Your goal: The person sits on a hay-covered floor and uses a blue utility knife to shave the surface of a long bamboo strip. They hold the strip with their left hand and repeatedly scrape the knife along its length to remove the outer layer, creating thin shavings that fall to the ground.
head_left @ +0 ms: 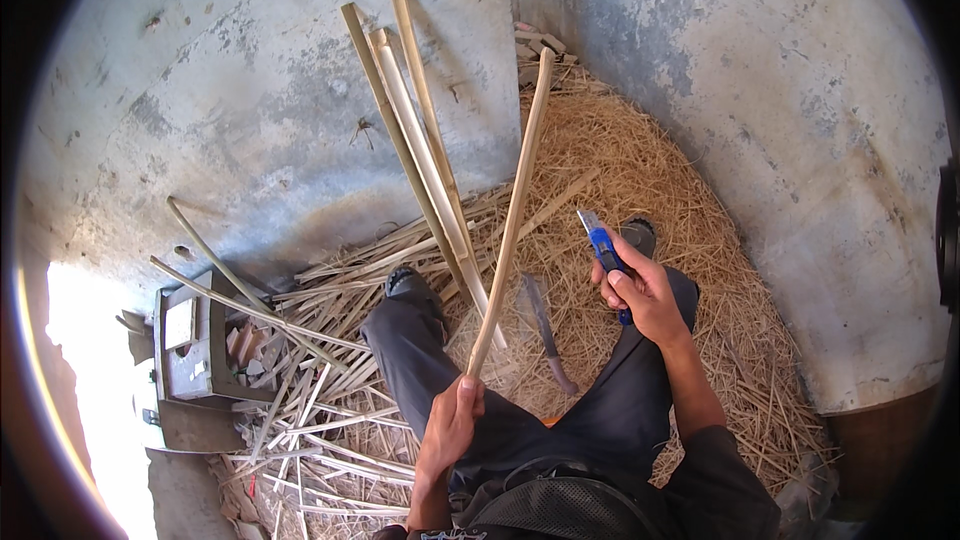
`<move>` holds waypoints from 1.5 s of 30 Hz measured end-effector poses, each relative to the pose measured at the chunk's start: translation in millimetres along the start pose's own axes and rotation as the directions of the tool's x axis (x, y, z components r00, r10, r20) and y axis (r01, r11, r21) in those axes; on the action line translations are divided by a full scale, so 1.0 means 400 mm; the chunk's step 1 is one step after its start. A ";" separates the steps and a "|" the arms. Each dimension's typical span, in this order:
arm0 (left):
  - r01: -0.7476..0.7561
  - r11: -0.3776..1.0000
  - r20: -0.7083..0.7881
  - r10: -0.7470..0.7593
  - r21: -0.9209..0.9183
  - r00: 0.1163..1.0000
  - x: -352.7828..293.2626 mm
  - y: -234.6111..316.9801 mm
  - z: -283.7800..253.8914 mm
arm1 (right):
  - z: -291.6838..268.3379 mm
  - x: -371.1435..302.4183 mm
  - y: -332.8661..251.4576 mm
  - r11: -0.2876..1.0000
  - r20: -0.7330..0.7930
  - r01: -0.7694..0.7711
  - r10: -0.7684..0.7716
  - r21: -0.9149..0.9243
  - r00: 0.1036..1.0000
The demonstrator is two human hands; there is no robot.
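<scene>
My left hand [450,427] is closed round the lower end of a long bamboo strip [520,190], which slants up and away between my legs. In my right hand [643,292] is a blue utility knife [606,250], gripped above my right thigh with its metal blade out and pointing up and left. Blade and strip are apart. On the ground between my feet lies a long knife [545,330] with a dark blade and a brownish handle.
Several split bamboo lengths [425,155] lean against the grey wall [240,90]. Thin bamboo strips [330,420] litter the floor at left, beside a worn box [195,350] with scraps in it. Straw-like shavings [640,160] heap up toward the corner and right wall.
</scene>
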State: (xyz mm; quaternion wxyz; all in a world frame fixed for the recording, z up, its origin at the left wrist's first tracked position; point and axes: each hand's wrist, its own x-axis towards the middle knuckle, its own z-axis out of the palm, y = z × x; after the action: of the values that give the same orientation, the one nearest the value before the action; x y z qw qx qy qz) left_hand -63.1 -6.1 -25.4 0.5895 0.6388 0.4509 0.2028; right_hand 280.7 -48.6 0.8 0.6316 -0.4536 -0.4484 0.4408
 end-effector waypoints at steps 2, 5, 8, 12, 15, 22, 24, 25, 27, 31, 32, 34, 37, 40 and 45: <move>0.049 0.994 0.048 -0.045 -0.096 0.998 -0.001 0.010 -0.001 | 0.010 -0.001 -0.009 1.000 0.006 -0.013 0.013 -0.007 1.000; 0.144 0.959 0.161 -0.106 -0.245 0.981 0.004 0.047 0.001 | 0.013 -0.018 0.020 1.000 -0.023 0.004 -0.004 -0.004 1.000; 0.180 0.937 0.274 -0.096 -0.300 0.957 0.016 0.066 -0.005 | 0.039 -0.026 -0.004 0.985 -0.018 0.049 -0.053 -0.163 0.998; 0.099 0.954 0.296 -0.011 -0.283 0.955 0.031 0.073 0.014 | 0.072 -0.033 -0.037 0.798 0.101 0.277 -0.266 -0.535 0.959; -0.072 0.974 0.226 0.121 -0.215 0.966 0.037 0.073 0.045 | 0.121 -0.036 -0.037 0.632 0.151 0.403 -0.414 -0.662 0.898; -0.195 0.980 0.127 0.191 0.027 0.973 0.047 0.122 0.071 | 0.134 -0.060 -0.040 0.389 0.269 0.448 -0.435 -0.805 0.860; -0.242 0.967 0.099 0.233 0.085 0.967 0.046 0.137 0.079 | 0.136 -0.060 -0.043 0.380 0.265 0.442 -0.436 -0.812 0.860; -0.263 0.958 0.086 0.254 0.115 0.963 0.046 0.140 0.084 | 0.136 -0.060 -0.043 0.376 0.263 0.440 -0.436 -0.815 0.860; -0.275 0.948 0.069 0.268 0.158 0.961 0.047 0.136 0.091 | 0.134 -0.060 -0.036 0.376 0.254 0.439 -0.448 -0.816 0.857; -0.294 0.925 0.029 0.296 0.240 0.955 0.047 0.141 0.106 | 0.134 -0.066 -0.037 0.378 0.227 0.402 -0.429 -0.834 0.874; -0.298 0.921 0.024 0.302 0.250 0.953 0.047 0.142 0.109 | 0.134 -0.065 -0.037 0.377 0.226 0.402 -0.430 -0.834 0.874; -0.306 0.913 0.015 0.314 0.269 0.949 0.048 0.144 0.113 | 0.132 -0.065 -0.039 0.376 0.223 0.400 -0.432 -0.836 0.874; -0.300 0.909 0.011 0.310 0.289 0.951 0.046 0.159 0.116 | 0.130 -0.066 -0.040 0.371 0.219 0.394 -0.432 -0.841 0.875; -0.298 0.907 0.011 0.309 0.296 0.951 0.049 0.159 0.119 | 0.131 -0.065 -0.050 0.369 0.223 0.391 -0.423 -0.843 0.878; -0.355 0.873 -0.012 0.380 0.334 0.925 0.056 0.151 0.123 | 0.135 -0.063 -0.055 0.354 0.228 0.385 -0.412 -0.852 0.882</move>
State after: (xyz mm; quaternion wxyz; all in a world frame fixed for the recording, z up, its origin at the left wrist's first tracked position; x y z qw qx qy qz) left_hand 7.7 -9.9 14.2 0.4085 0.7929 0.3710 0.2584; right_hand 226.4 -67.8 27.9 0.3990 -0.5950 -0.6971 -0.0271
